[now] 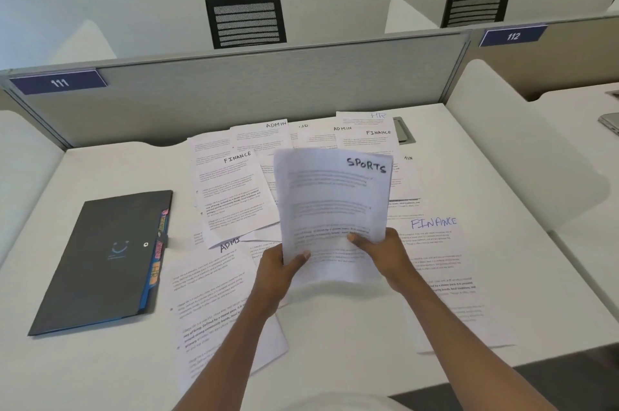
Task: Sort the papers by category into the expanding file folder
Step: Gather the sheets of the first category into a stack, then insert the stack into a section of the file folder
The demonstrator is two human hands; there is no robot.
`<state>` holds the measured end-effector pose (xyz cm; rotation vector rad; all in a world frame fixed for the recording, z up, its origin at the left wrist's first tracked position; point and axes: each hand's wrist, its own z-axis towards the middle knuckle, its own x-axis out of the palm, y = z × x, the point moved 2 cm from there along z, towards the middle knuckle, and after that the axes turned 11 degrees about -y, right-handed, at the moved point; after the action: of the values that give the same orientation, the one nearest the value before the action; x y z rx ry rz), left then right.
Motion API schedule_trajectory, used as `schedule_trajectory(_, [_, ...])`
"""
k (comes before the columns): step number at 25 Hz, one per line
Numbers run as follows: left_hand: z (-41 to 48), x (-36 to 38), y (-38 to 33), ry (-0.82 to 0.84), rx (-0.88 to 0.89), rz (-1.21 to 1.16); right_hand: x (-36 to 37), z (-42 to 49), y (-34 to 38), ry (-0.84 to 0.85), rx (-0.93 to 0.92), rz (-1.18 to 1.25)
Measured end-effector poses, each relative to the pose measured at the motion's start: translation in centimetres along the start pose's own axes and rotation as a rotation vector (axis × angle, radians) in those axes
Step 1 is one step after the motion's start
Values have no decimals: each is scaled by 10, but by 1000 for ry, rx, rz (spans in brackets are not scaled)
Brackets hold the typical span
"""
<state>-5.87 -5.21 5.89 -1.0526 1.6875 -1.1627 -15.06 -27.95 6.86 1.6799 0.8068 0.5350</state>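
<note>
A printed sheet marked SPORTS (331,206) is lifted above the desk, its top tilted away from me. My left hand (281,271) grips its lower left edge, thumb on the front. My right hand (382,251) grips its lower right edge the same way. Below lie several loose sheets: one marked FINANCE (234,192), another FINANCE sheet (442,276) at right, an ADMIN sheet (214,303) near me, and more ADMIN, FINANCE and HR sheets (365,129) at the back. The dark grey expanding file folder (100,263) lies closed at left, coloured tabs along its right edge.
The white desk (335,343) is bounded by a grey partition (251,92) at the back and white side dividers (522,159). A grey cable hatch (403,132) sits behind the papers. Two black chairs (246,20) stand beyond the partition.
</note>
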Motion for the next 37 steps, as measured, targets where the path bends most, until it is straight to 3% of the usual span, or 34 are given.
schedule_trajectory(3, [1, -17, 1, 28, -58, -58, 4, 6, 5, -40, 24, 31])
schedule_trajectory(9, [5, -64, 14, -1, -195, -155, 45, 5, 10, 53, -23, -45])
schedule_trajectory(17, [10, -152, 27, -76, -227, -115, 134, -6, -3, 68, 17, -117])
schedule_trajectory(21, [28, -213, 20, -495, -96, 28, 172, -16, -7, 48, 24, -141])
schedule_trajectory(24, [46, -258, 32, -722, 4, 321, 196, -27, -10, 50, 44, -150])
schedule_trajectory(27, [76, -289, 61, -637, -16, 683, 219, -39, -12, 53, 60, -164])
schedule_trajectory(30, [93, -300, 83, -490, -178, 994, 238, -50, -14, 72, 83, -179])
schedule_trajectory(37, [109, -310, 92, -402, -276, 1003, 263, -63, -12, 84, 92, -198])
